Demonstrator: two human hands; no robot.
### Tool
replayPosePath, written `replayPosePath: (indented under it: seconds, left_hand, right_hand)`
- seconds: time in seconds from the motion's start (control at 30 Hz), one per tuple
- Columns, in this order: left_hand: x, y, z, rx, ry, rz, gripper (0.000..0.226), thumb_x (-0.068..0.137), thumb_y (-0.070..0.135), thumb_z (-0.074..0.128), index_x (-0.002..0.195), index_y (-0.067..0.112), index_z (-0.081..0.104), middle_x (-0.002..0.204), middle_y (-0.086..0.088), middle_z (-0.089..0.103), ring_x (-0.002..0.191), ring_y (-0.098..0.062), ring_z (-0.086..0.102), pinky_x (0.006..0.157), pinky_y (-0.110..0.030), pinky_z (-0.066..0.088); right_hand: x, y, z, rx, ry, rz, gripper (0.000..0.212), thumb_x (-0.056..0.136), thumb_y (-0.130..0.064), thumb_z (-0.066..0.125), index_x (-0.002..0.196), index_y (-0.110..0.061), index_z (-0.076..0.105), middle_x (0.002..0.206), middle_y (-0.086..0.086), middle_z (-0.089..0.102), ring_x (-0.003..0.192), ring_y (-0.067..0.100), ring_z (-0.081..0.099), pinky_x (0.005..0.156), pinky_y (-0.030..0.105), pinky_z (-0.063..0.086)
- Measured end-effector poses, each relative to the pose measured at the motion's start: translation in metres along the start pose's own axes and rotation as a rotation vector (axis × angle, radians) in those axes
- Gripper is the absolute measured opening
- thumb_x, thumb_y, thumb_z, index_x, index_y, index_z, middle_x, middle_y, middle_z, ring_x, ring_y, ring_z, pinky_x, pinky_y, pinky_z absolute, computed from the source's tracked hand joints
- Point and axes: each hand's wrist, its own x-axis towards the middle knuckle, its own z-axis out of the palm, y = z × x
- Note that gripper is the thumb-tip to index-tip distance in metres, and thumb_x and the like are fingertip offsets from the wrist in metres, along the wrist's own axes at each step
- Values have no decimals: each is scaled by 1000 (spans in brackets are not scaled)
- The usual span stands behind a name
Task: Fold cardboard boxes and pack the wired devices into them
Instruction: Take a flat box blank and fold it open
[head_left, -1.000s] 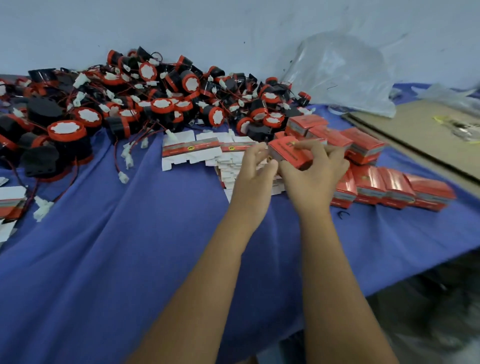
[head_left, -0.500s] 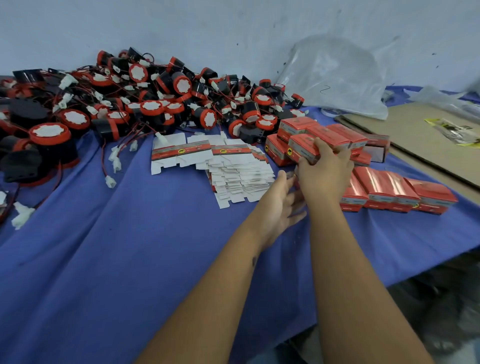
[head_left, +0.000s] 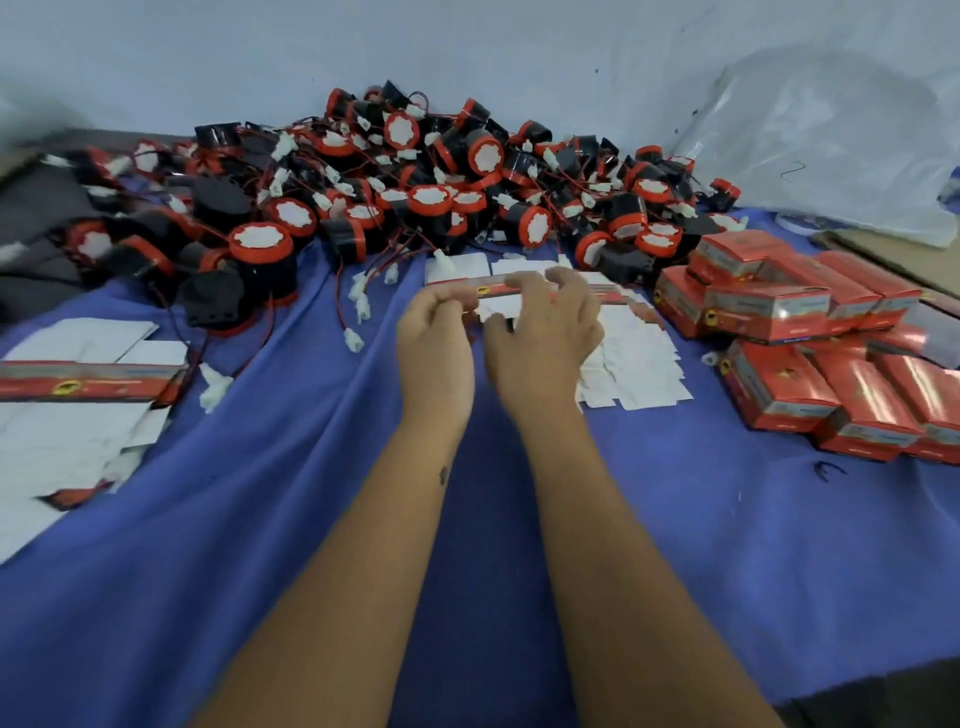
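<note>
Head view: both grips, left hand (head_left: 434, 332) and right hand (head_left: 545, 332), are pinching one flat box (head_left: 496, 296), lying sideways between them, just before the device pile (head_left: 415, 192).

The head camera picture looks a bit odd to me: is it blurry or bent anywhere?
In the head view, the left edge smears with motion blur, softening the flat cartons there; the finished red boxes show glare on glossy tops; the wide lens stretches both forearms; light is even, shadows soft under the left hand and right hand.
</note>
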Motion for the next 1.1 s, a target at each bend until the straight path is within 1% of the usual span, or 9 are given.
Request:
replayPosePath:
  seconds: [0.13,0.27,0.37,0.5,0.57,0.67,0.73,0.87,1.1]
  left_hand:
    - [25,0,-39,262,127,139,30,93,6,44,86,28,63,84,8,63,65,0,52,59,-19,42]
    - [53,2,-66,547,241,270,23,91,0,49,103,9,67,123,-13,57,109,-26,55,86,-31,47]
    - [67,5,-72,694,274,296,28,90,-3,48,111,4,65,137,-18,49,130,-36,42,83,-9,32]
    - [60,-2,-57,703,187,242,32,88,-1,49,114,8,64,139,-13,49,134,-31,39,98,-34,38]
    - [46,-9,-46,673,133,336,35,85,-5,48,110,10,66,135,-8,53,133,-25,40,105,-35,35]
    - [33,-17,-33,558,-144,341,39,86,-8,43,107,18,63,119,6,57,118,-11,49,97,-11,37]
    - [35,-21,-33,580,-264,249,40,90,-3,45,119,19,60,124,6,57,118,-9,50,96,-14,40]
    - [43,-25,-39,766,-191,155,48,92,6,49,138,15,51,138,-8,52,135,-26,39,111,-42,35]
    - [43,-24,-41,814,-241,182,40,91,9,52,131,11,59,122,-12,58,124,-27,44,98,-27,34]
  right_hand:
    - [-6,-31,33,5,-280,-250,37,91,-26,56,128,-21,56,133,6,44,125,28,34,95,34,20]
    - [-14,-32,48,-207,-428,-395,35,97,-28,43,131,-21,51,129,7,47,120,27,37,95,36,22]
    - [-16,-30,44,-227,-349,-386,40,94,-26,47,134,-22,49,138,9,41,130,29,31,104,37,17]
    - [-10,-24,35,-273,-303,-132,57,96,-29,47,149,-23,29,161,18,7,149,33,1,117,49,-2]
    - [-7,-18,32,-336,-395,-36,58,98,-38,43,151,-23,24,162,19,3,150,33,-3,117,54,-6]
    - [-7,-14,29,-389,-423,-79,45,97,-37,42,140,-25,43,154,13,32,144,30,20,114,55,5]
    - [-9,-13,28,-334,-333,-159,33,94,-29,46,125,-27,56,130,1,54,126,24,39,105,47,16]
    - [-7,-12,26,-223,-255,-72,40,88,-31,53,128,-28,54,134,2,48,127,24,36,100,40,17]
    - [1,1,24,-301,-224,-51,34,93,-17,49,126,-21,55,129,2,55,122,26,42,98,40,25]
